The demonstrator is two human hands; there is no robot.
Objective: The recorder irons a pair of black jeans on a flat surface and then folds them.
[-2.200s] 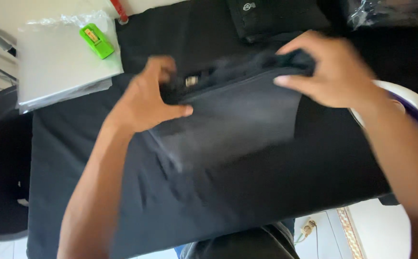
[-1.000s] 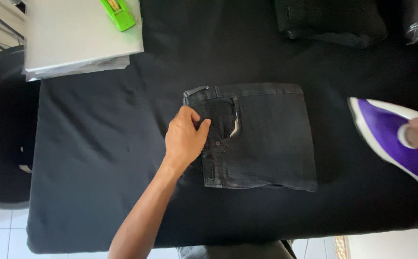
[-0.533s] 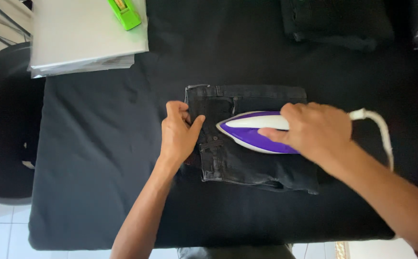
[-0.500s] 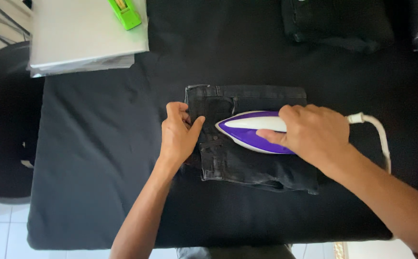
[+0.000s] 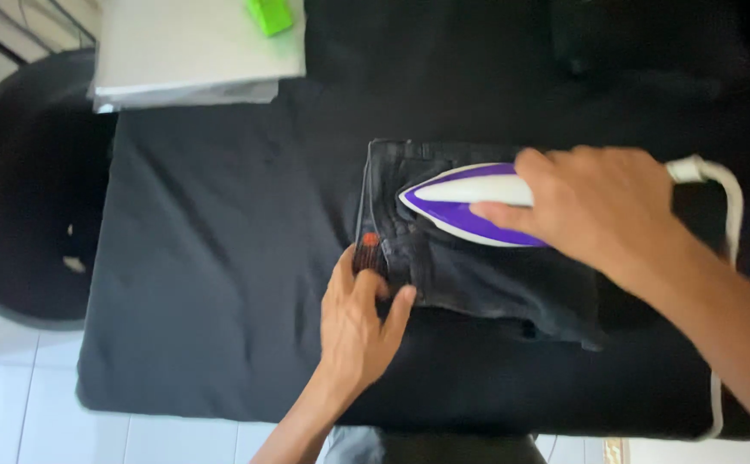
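Note:
Folded dark jeans (image 5: pixel 478 266) lie on a black cloth-covered table (image 5: pixel 220 258). My right hand (image 5: pixel 598 206) grips a purple and white iron (image 5: pixel 469 202) that rests on the jeans' upper part, its tip pointing left. A white cord (image 5: pixel 723 198) runs from the iron's back to the right. My left hand (image 5: pixel 358 322) presses on the jeans' lower left corner, fingers spread over the hem by a small reddish tag.
A grey flat stack (image 5: pixel 194 43) with a green object (image 5: pixel 270 13) on it lies at the table's far left. More dark folded clothing (image 5: pixel 650 43) sits at the far right. A black round chair (image 5: pixel 22 189) stands left of the table.
The iron has slid a little up and left on the jeans. My left hand has shifted down from the left edge to the lower left corner.

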